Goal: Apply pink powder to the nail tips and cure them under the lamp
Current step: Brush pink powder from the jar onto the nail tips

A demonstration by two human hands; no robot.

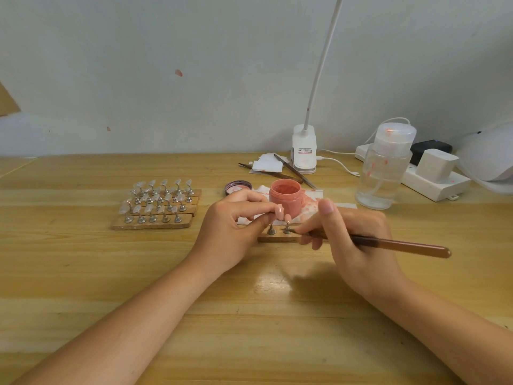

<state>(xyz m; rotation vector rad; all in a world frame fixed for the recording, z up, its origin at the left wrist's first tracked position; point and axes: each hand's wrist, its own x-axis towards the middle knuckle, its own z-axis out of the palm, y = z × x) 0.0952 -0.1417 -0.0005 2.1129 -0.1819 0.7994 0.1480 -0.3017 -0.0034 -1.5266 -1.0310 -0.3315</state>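
On the wooden surface, the left hand pinches a pink nail tip on its stand over a small wooden strip. The right hand grips a brown brush, bristles apparently touching the neighbouring stand. The open pink powder jar stands just behind; racks of clear tips lie left.
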